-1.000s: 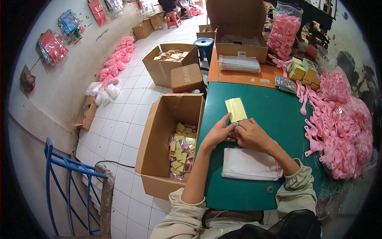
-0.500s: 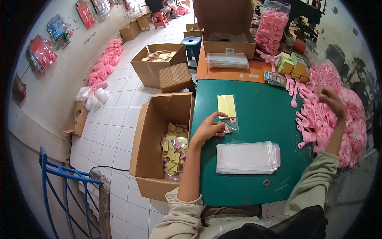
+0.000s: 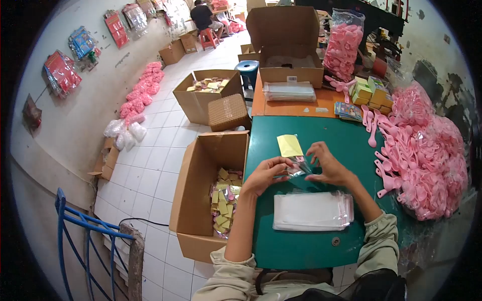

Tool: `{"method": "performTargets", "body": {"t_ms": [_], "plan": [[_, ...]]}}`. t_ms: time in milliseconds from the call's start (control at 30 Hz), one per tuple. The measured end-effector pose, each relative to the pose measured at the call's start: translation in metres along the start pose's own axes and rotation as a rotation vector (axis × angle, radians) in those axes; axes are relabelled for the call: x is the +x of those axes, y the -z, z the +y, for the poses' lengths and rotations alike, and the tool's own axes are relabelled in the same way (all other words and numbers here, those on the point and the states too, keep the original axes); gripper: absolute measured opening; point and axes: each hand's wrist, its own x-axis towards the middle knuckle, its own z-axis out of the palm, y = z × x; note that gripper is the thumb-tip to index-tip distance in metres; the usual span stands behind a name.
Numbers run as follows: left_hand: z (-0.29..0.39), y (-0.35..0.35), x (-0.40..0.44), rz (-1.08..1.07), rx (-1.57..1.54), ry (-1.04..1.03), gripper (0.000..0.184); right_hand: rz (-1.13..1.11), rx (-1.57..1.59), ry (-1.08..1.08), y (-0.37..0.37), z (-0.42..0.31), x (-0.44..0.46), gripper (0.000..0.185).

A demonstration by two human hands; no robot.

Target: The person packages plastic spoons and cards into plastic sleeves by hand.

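Observation:
A clear plastic packet with a yellow card (image 3: 289, 146) and something pink inside lies on the green table (image 3: 321, 256). My left hand (image 3: 270, 174) pinches the lower left side of the packet. Across from it, my right hand (image 3: 327, 164) is at the packet's right side, thumb and fingers apart. Nearer my body lies a stack of clear plastic bags (image 3: 311, 211). Pink spoons (image 3: 389, 176) are heaped along the table's right side.
An open carton (image 3: 193, 200) at the left holds several yellow-card packets. Behind it stand a woven box (image 3: 228, 113) and another carton (image 3: 190, 105). Small yellow-green boxes (image 3: 369, 91) sit at the back right. A person (image 3: 202, 18) sits far back.
My right hand has come back from the pink spoons to the packet. The packet's lower end is now lifted and bunched by my left hand. The view has tilted up slightly.

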Motion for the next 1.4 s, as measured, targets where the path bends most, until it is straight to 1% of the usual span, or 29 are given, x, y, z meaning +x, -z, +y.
{"method": "performTargets", "body": {"t_ms": [67, 167, 267, 367, 400, 467, 567, 600, 667, 700, 767, 800, 867, 1000, 1067, 1167, 1267, 1300, 1367, 1400], "plan": [[-0.001, 0.001, 0.0, -0.017, -0.056, -0.014, 0.015, 0.089, 0.07, -0.038, -0.017, 0.002, 0.009, 0.017], [0.005, -0.001, -0.003, 0.04, 0.05, 0.041, 0.015, 0.119, 0.108, -0.017, -0.02, 0.019, 0.006, 0.013], [-0.007, -0.004, 0.005, 0.2, 0.424, -0.097, 0.016, 0.127, 0.186, -0.053, -0.017, 0.023, 0.001, 0.01], [-0.007, -0.013, 0.008, 0.163, 0.712, -0.216, 0.018, 0.089, 0.274, -0.083, -0.016, 0.031, 0.0, 0.009], [-0.008, -0.015, 0.008, 0.189, 0.757, -0.229, 0.017, 0.057, 0.333, -0.12, -0.015, 0.035, 0.001, 0.008], [-0.008, -0.012, 0.009, 0.196, 0.751, -0.235, 0.018, -0.006, 0.45, -0.195, -0.014, 0.042, 0.001, 0.005], [-0.016, -0.007, 0.012, 0.211, 0.75, -0.272, 0.019, -0.067, 0.78, -0.345, -0.018, 0.04, 0.002, 0.011], [-0.016, -0.007, 0.013, 0.217, 0.752, -0.291, 0.019, -0.054, 0.801, -0.387, -0.018, 0.036, 0.004, 0.012], [-0.016, -0.008, 0.014, 0.244, 0.78, -0.257, 0.019, -0.029, 0.842, -0.475, -0.017, 0.028, 0.005, 0.012], [-0.015, -0.01, 0.014, 0.257, 0.794, -0.24, 0.019, -0.007, 0.852, -0.475, -0.019, 0.029, 0.005, 0.013], [-0.016, -0.012, 0.015, 0.302, 0.721, -0.169, 0.019, 0.034, 0.868, -0.477, -0.023, 0.035, 0.004, 0.013], [-0.017, -0.012, 0.016, 0.325, 0.684, -0.133, 0.019, 0.046, 0.844, -0.475, -0.024, 0.036, 0.004, 0.012], [-0.02, -0.012, 0.018, 0.34, 0.617, -0.174, 0.02, 0.071, 0.793, -0.472, -0.026, 0.036, 0.005, 0.012], [-0.025, -0.014, 0.02, 0.406, 0.492, -0.209, 0.025, 0.129, 0.801, -0.471, -0.027, 0.035, 0.005, 0.013], [-0.027, -0.011, 0.022, 0.383, 0.506, -0.208, 0.028, 0.145, 0.81, -0.443, -0.029, 0.039, 0.005, 0.017], [-0.025, -0.012, 0.02, 0.361, 0.512, -0.189, 0.031, 0.112, 0.805, -0.451, -0.028, 0.035, 0.006, 0.024], [-0.026, -0.007, 0.02, 0.352, 0.479, -0.193, 0.035, 0.087, 0.809, -0.474, -0.025, 0.033, 0.007, 0.024], [-0.026, -0.004, 0.019, 0.346, 0.464, -0.199, 0.036, 0.082, 0.703, -0.448, -0.02, 0.038, 0.007, 0.023], [-0.008, 0.011, 0.007, 0.306, 0.468, -0.142, 0.042, 0.072, 0.491, -0.403, -0.002, 0.056, 0.009, 0.022], [0.005, 0.02, -0.002, 0.35, 0.509, -0.124, 0.044, 0.115, 0.222, -0.418, 0.019, 0.06, 0.01, 0.021]]}}
